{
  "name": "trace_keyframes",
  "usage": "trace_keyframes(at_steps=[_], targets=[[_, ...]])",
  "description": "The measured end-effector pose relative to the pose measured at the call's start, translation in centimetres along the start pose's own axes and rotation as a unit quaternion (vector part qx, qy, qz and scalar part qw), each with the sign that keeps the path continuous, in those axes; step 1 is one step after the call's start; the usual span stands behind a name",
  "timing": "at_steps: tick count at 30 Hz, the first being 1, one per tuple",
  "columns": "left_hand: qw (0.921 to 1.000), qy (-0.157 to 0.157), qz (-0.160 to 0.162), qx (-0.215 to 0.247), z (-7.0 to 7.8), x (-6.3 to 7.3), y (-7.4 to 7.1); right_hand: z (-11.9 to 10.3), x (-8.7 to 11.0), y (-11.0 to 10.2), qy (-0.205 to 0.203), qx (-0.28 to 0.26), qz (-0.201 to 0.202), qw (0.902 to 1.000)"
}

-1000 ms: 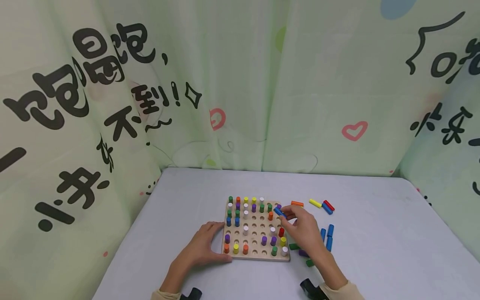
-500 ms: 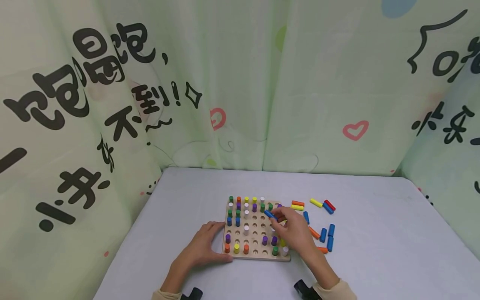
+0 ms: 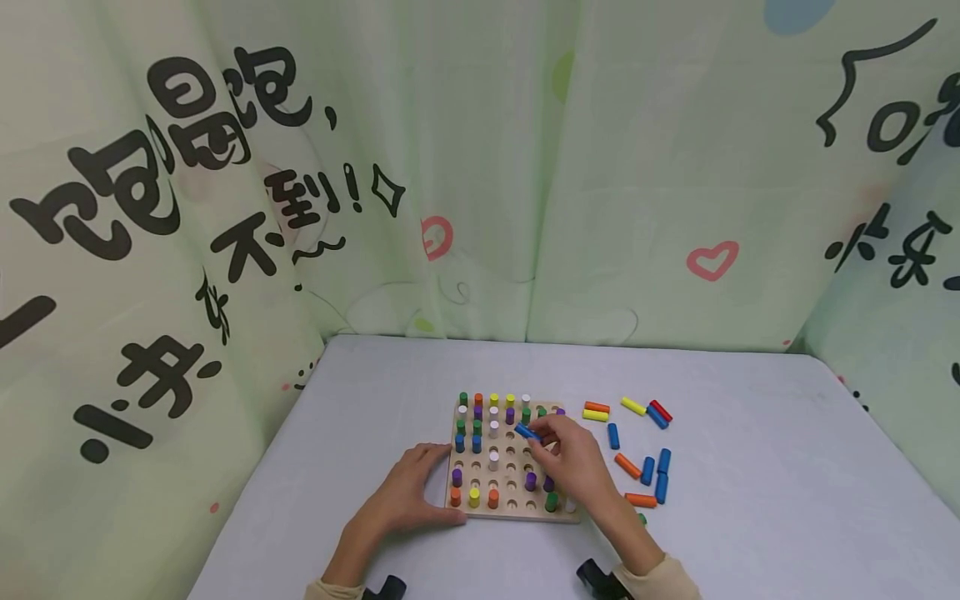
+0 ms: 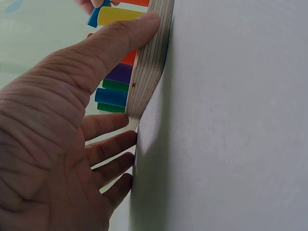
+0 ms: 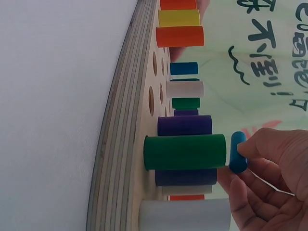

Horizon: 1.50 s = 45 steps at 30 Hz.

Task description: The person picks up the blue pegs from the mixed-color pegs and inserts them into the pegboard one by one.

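Note:
A wooden pegboard (image 3: 521,517) lies on the table, with pegs of several colours standing in many of its holes. My left hand (image 3: 408,493) rests at its near left corner. In the left wrist view the thumb (image 4: 130,31) presses on the board's layered edge, and the other fingers extend fairly straight at the side. My right hand (image 3: 576,463) pinches a blue peg (image 3: 526,432) between thumb and fingertips, tilted above the board's bare holes. The right wrist view has this blue peg (image 5: 237,152) just beyond the top of a standing green peg (image 5: 185,152).
Right of the board lie loose pegs: a yellow peg (image 3: 632,406), a red peg (image 3: 662,410), an orange peg (image 3: 627,465) and several blue pegs, one at the far right (image 3: 663,461). A patterned curtain (image 3: 600,208) hangs behind the white table (image 3: 750,467).
My right hand has moved left over the board with the blue peg, uncovering loose pegs on the right. My left hand stays at the board's corner.

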<state>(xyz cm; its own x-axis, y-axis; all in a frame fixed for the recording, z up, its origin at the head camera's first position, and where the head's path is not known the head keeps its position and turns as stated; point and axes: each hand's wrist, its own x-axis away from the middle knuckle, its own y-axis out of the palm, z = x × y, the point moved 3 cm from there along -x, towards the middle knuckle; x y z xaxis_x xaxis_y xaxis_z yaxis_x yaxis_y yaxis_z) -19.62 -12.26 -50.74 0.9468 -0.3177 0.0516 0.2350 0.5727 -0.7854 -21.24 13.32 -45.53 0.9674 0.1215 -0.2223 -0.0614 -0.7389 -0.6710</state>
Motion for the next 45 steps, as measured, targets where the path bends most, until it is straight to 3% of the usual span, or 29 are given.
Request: trace_keyframes(at_steps=[15,45], targets=[[0.9998,-0.017,-0.004,0.005,-0.1,0.0,-0.1,-0.8,-0.5,1.4,-0.027,-0.005,-0.009,0.9996],[1.0000,-0.003,-0.002,0.005,-0.2,0.0,0.2,-1.3,-1.2,3.4,-0.043,0.020,-0.055,0.9973]])
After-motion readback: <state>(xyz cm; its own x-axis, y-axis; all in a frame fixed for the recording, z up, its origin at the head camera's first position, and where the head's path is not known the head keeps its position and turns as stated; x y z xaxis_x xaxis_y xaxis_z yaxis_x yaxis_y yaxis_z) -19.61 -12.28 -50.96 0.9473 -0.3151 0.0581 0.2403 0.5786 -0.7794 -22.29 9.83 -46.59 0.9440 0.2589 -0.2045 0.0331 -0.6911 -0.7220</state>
